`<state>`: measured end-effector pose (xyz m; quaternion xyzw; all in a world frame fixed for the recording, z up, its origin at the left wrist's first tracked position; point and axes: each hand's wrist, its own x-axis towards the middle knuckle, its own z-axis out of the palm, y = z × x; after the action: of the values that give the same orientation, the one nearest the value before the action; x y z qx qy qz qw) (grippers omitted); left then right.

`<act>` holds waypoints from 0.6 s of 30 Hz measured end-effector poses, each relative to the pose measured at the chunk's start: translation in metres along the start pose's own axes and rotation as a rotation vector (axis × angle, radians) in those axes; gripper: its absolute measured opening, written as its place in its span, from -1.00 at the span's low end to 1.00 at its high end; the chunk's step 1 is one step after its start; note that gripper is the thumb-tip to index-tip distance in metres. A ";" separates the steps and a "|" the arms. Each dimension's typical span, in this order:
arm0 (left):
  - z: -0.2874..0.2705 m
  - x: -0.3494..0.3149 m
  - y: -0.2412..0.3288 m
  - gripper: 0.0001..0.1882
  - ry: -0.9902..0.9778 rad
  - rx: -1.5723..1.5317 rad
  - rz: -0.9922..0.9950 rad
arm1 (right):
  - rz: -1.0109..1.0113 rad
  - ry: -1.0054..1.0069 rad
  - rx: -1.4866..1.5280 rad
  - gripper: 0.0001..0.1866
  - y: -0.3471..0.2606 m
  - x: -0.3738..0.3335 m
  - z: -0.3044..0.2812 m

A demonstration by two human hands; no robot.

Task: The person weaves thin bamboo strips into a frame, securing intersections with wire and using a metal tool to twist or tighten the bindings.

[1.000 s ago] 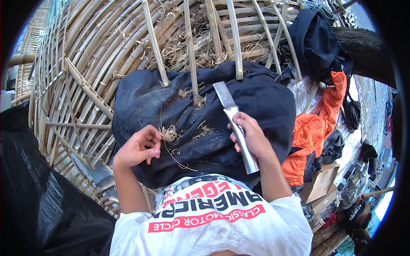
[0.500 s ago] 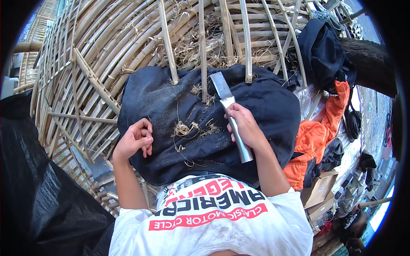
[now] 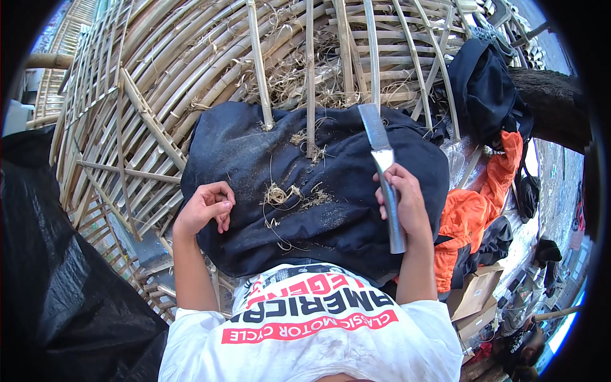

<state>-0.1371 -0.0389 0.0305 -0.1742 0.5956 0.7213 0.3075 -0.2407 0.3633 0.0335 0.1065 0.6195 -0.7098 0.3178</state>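
Observation:
My right hand is wrapped round the tubular metal handle of a square-ended knife. Its blade points away from me, over the right side of the black cloth across my lap. At the left edge of the cloth hovers my left hand, its fingers loosely bent and apart, with nothing in them. Between the two hands lie curled pale shavings and scattered dust. Several bamboo strips, among them one strip in the middle, reach onto the far edge of the cloth.
Stacked bamboo slats fill the far side and left. A black plastic sheet hangs at near left. To the right are an orange and black garment, a cardboard box and a dark log.
My right hand has carried the knife to the right, and the blade now tilts less. My left hand stays nearly in place. The whole view has shifted slightly.

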 end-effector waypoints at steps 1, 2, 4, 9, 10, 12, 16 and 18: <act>0.000 0.001 0.000 -0.76 -0.001 0.002 0.000 | -0.008 0.008 0.017 -0.77 -0.002 -0.001 -0.005; -0.001 0.001 -0.001 -0.75 -0.001 -0.016 -0.008 | -0.033 0.038 0.033 -0.76 -0.005 -0.002 -0.005; -0.002 0.002 -0.001 -0.75 -0.003 -0.032 -0.019 | -0.015 0.045 0.022 -0.77 -0.005 -0.004 -0.009; -0.005 0.004 -0.003 -0.83 -0.014 -0.073 0.003 | 0.310 -0.126 -0.192 -0.76 -0.017 -0.005 -0.006; -0.005 0.005 -0.003 -0.83 -0.015 -0.071 -0.001 | 0.333 -0.148 -0.207 -0.76 -0.013 -0.002 -0.002; -0.004 0.006 -0.002 -0.84 -0.005 -0.089 -0.007 | 0.376 -0.201 -0.250 -0.76 -0.006 0.008 0.008; -0.002 0.007 -0.002 -0.85 0.016 -0.092 -0.017 | 0.410 -0.290 -0.360 -0.77 -0.006 0.027 0.027; -0.003 0.006 -0.008 -0.77 0.039 -0.067 0.034 | 0.404 -0.308 -0.319 -0.77 -0.006 0.026 0.030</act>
<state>-0.1365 -0.0398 0.0203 -0.1883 0.5801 0.7423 0.2775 -0.2577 0.3263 0.0307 0.0678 0.6339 -0.5338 0.5555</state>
